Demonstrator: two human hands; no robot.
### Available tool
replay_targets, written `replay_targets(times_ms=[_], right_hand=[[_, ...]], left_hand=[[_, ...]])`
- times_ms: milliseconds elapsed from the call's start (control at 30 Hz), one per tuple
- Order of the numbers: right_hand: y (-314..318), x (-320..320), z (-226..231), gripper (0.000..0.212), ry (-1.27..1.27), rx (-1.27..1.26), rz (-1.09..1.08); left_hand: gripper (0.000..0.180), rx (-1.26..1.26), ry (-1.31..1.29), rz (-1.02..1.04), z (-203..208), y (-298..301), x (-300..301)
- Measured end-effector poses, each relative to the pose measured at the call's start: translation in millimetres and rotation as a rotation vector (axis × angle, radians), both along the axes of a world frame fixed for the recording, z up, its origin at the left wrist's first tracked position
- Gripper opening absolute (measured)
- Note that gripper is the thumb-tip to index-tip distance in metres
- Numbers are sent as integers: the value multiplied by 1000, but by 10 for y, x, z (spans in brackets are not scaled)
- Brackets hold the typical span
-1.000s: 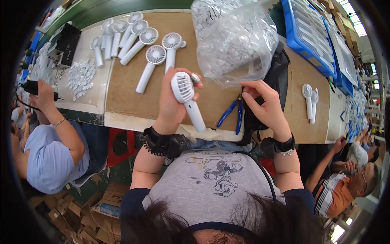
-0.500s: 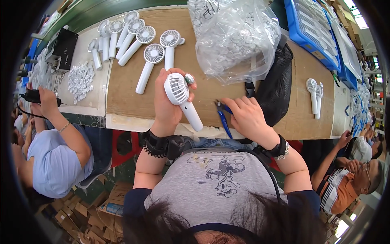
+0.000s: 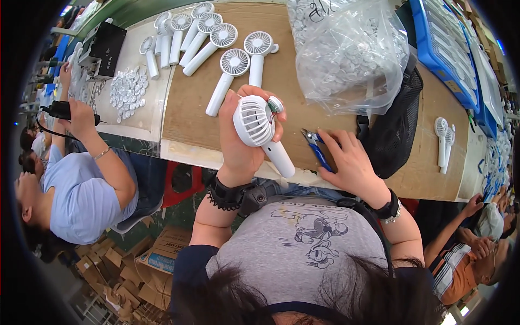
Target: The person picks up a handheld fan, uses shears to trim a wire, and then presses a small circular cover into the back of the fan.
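Observation:
My left hand (image 3: 238, 142) grips a white handheld fan (image 3: 259, 130) by its round head, handle pointing down toward me, with a small round disc pinched at my fingertips. My right hand (image 3: 346, 160) lies flat on the wooden bench over blue-handled cutters (image 3: 316, 146), fingers spread on the handles. Whether the cutters are gripped or only covered is unclear.
A row of finished white fans (image 3: 216, 43) lies on the bench at the back left. A clear bag of small white parts (image 3: 346, 54) and a black mesh bag (image 3: 395, 135) sit on the right, blue trays (image 3: 444, 49) beyond. Another person (image 3: 81, 179) works at my left.
My right hand came down from beside the fan onto the bench with the blue cutters. My left hand kept hold of the fan and tilted it slightly.

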State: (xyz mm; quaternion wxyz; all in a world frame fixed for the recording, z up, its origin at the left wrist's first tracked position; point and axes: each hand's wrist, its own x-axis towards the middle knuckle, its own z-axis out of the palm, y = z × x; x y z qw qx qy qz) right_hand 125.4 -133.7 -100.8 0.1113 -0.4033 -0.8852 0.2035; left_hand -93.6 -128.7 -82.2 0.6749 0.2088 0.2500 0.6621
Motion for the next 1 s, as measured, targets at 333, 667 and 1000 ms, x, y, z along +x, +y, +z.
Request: replay_targets(times_ms=[333, 667, 1000], right_hand=[[194, -29, 255, 39, 410, -178, -98], [378, -424, 612, 32, 398, 6, 93], [366, -475, 613, 31, 447, -23, 69]], left_hand=[[48, 120, -39, 96, 147, -67, -15], [50, 179, 83, 222, 332, -35, 183], [52, 176, 93, 241, 310, -10, 232]])
